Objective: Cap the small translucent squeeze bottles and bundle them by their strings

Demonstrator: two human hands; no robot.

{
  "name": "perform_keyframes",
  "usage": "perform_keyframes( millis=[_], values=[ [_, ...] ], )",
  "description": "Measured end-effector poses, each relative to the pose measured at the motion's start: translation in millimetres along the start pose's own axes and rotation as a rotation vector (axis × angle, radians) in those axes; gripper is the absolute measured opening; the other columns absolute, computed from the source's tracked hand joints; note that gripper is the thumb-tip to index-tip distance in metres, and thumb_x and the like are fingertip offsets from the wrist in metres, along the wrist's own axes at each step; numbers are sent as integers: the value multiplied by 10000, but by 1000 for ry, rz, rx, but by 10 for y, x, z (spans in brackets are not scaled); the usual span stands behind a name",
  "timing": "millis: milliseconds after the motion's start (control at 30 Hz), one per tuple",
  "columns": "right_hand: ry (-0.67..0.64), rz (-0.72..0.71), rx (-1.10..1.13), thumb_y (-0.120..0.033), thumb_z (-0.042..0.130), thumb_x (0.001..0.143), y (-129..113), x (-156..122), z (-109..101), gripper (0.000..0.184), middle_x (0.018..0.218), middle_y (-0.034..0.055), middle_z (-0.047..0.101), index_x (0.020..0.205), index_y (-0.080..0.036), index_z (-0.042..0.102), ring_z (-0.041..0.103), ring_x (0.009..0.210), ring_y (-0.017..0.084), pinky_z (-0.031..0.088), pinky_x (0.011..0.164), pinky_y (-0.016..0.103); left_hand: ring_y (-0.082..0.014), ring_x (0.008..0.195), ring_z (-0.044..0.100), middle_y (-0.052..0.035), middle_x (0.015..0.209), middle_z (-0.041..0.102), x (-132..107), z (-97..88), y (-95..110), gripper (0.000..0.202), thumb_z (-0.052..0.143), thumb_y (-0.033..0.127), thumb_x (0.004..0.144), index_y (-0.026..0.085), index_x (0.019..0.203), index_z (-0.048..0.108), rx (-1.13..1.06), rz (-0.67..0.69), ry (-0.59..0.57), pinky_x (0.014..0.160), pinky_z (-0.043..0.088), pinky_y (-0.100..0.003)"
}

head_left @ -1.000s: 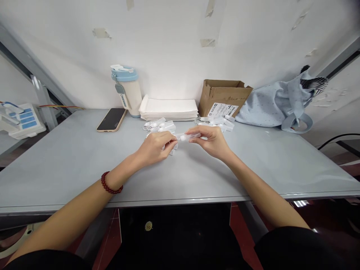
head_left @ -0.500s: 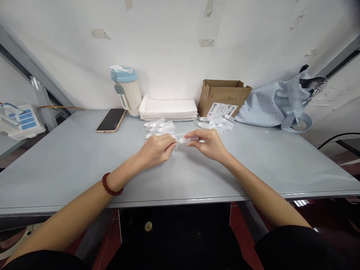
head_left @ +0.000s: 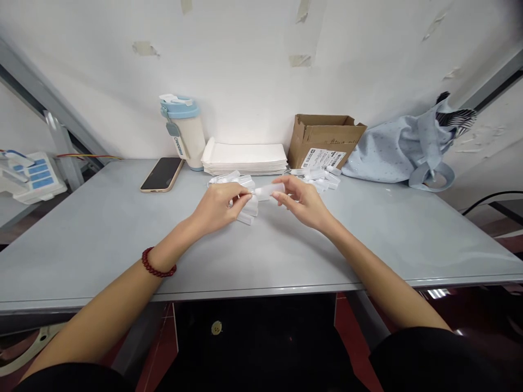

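My right hand (head_left: 304,204) grips a small clear plastic tube (head_left: 269,190) by its right end, just above the grey table (head_left: 102,234). My left hand (head_left: 218,206) pinches the tube's left tip with thumb and fingers. A dark red bead bracelet (head_left: 157,264) circles my left wrist. Beneath and behind my hands lies a heap of several similar white tubes (head_left: 239,185). More of these white pieces (head_left: 322,178) lie in front of the cardboard box.
At the back stand a blue-lidded cup (head_left: 183,130), a stack of white sheets (head_left: 245,158), an open cardboard box (head_left: 324,141) and a light blue cloth bag (head_left: 408,149). A phone (head_left: 161,174) lies face up at back left. A blue-and-white device (head_left: 28,174) sits far left.
Both hands have lifted the tube a little and moved it away from me, toward the heap. The grip on both ends is unchanged.
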State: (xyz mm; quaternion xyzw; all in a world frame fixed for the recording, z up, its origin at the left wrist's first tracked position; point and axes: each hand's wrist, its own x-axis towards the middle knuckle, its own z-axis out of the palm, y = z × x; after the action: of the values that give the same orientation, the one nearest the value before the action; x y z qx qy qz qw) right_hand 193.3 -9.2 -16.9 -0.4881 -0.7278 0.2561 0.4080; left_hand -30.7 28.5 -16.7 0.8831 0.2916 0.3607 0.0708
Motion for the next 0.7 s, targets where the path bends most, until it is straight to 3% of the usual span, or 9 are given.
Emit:
perform_keyframes(
  millis=[100, 167, 300, 433, 700],
  values=[
    [65, 0, -90, -418, 573, 863, 87, 43, -93, 394, 1054, 91, 674, 1177, -182, 535, 640, 821, 187, 503, 618, 293, -116, 547, 508, -15, 655, 658, 20, -55, -54, 210, 513, 244, 863, 157, 738, 658, 10, -133, -43, 540, 385, -245],
    [101, -11, -207, -351, 582, 853, 166, 75, -170, 323, 1096, 99, 667, 1127, -183, 559, 641, 827, 191, 505, 653, 314, -130, 556, 520, -22, 651, 663, 23, -79, -99, 221, 509, 248, 852, 157, 720, 661, 34, -198, -92, 541, 382, -255],
    [99, -36, -378, -243, 579, 832, 300, 118, -317, 151, 967, 79, 697, 964, -183, 621, 636, 765, 189, 493, 659, 328, -150, 554, 546, -24, 620, 661, 25, -126, -164, 237, 515, 265, 835, 170, 676, 661, 69, -241, -179, 533, 366, -265],
    [32, 35, -471, -188, 605, 802, 359, 119, -426, 97, 860, 60, 705, 891, -174, 644, 632, 740, 190, 476, 655, 324, -154, 519, 519, -22, 571, 633, 35, -189, -189, 269, 516, 296, 830, 177, 622, 638, 109, -300, -227, 497, 320, -272],
    [-87, 214, -658, -157, 638, 777, 408, 116, -487, 113, 867, 73, 700, 888, -155, 657, 621, 818, 215, 431, 666, 317, -153, 484, 458, -22, 492, 548, 31, -186, -203, 317, 516, 315, 837, 190, 550, 567, 220, -265, -31, 504, 267, -288]
  ],
)
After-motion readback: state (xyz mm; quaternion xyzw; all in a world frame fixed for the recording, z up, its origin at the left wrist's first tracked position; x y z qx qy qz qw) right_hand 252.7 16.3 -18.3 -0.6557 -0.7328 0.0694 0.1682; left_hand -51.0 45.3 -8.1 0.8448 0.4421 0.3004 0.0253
